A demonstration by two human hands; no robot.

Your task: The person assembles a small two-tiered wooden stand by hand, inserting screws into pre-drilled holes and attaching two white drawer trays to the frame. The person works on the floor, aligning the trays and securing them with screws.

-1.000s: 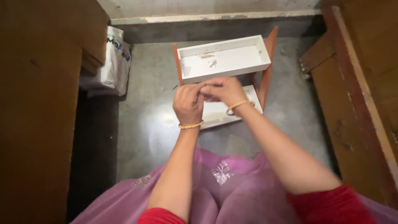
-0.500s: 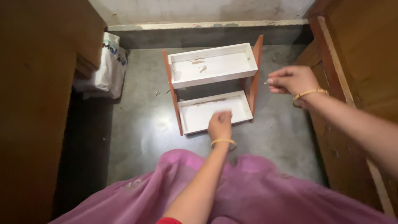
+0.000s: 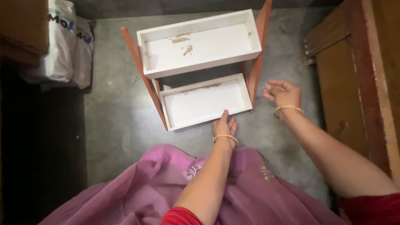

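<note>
At frame centre I see my left hand (image 3: 223, 126) resting flat, fingers extended, against the front edge of the lower tray of the white two-tier wooden rack with reddish-brown side panels (image 3: 200, 66), likely steadying it. My right hand (image 3: 282, 92), centre-right, hovers loosely curled beside the rack; whether it pinches anything, I cannot tell.
</note>
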